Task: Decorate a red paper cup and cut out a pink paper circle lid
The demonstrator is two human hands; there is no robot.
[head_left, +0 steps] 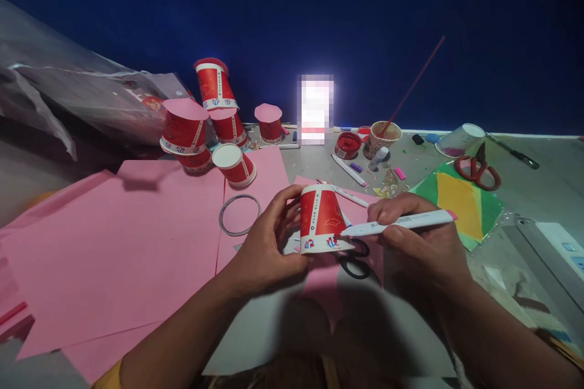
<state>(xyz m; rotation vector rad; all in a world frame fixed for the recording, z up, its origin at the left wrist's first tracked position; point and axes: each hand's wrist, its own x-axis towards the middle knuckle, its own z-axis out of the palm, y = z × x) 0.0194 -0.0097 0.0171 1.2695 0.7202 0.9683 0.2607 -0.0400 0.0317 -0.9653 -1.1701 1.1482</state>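
Observation:
My left hand is wrapped round a red and white paper cup, which is upside down with its wide rim at the bottom. Red and blue marks, like small flowers, run along the white band by that rim. In my right hand is a white marker with a pink end. Its tip points left and meets the cup near the marked band; whether it touches, I cannot tell. Black-handled scissors lie just behind and below the cup, their blades hidden.
Pink paper sheets cover the left, with a tape ring on them. Decorated cups stand stacked at the back left. Red paint, a cup with a stick and red-handled scissors lie to the right. A bright blurred screen stands behind.

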